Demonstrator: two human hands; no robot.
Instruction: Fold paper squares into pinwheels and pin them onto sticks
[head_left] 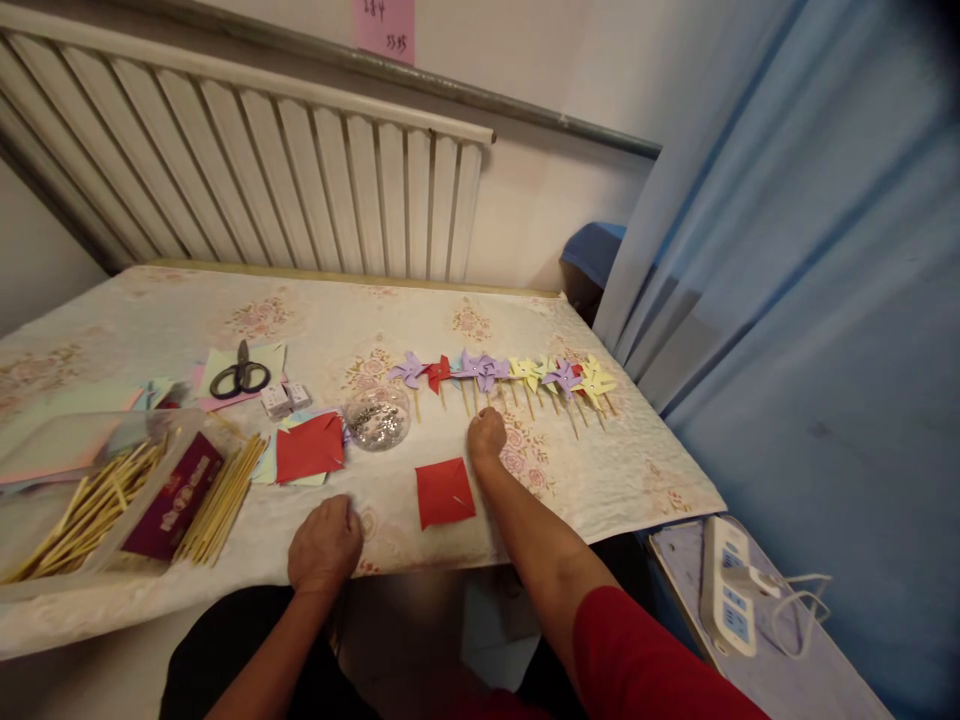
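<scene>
My left hand (326,545) rests at the table's front edge, its fingers curled into a loose fist. My right hand (487,437) is closed on the tabletop by the lower ends of the pinwheel sticks. Its fingertips are turned away, so whether it grips a stick is hidden. Several paper pinwheels (480,370) in purple, red, blue and yellow lie in a row beyond it. Between my hands lies a red paper square (445,492) with diagonal cuts and a small pale mark. A clear round dish (379,420) of small shiny pieces stands beyond my left hand.
At left are a stack of cut squares (310,447), small white boxes (286,399), black scissors (241,374) on paper, and a clear plastic box (127,535) with thin wooden sticks. A power strip (729,585) sits on a lower surface at right, by a blue curtain (810,330).
</scene>
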